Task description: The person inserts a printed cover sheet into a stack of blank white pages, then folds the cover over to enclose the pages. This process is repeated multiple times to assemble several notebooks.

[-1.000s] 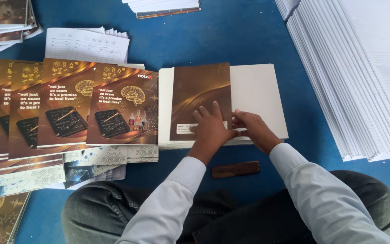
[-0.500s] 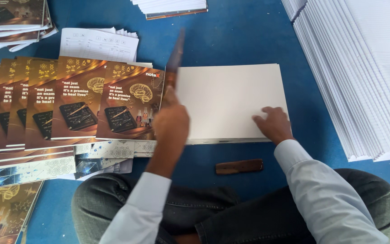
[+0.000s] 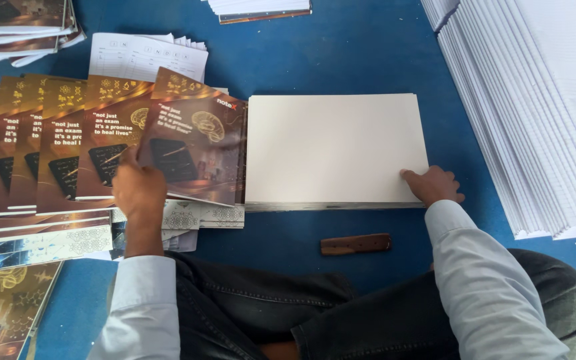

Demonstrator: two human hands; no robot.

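Note:
My left hand [image 3: 138,190] grips a brown printed cover sheet [image 3: 195,143] by its lower left corner and holds it tilted above the overlapping row of similar brown covers [image 3: 48,143]. To the right lies a stack of blank cream sheets [image 3: 331,147] with its top face bare. My right hand [image 3: 435,185] rests on the lower right corner of that stack, fingers pressed on the paper.
A small brown wooden piece [image 3: 355,244] lies on the blue surface [image 3: 341,53] in front of my knees. A fanned pile of white ruled sheets [image 3: 528,100] fills the right side. Printed index pages [image 3: 145,57] sit at the back left, with more stacks at the top edge.
My left hand lifted the brown cover off the cream stack and swung it left over the row of covers. The stack's top is now bare. My right hand stayed at its corner.

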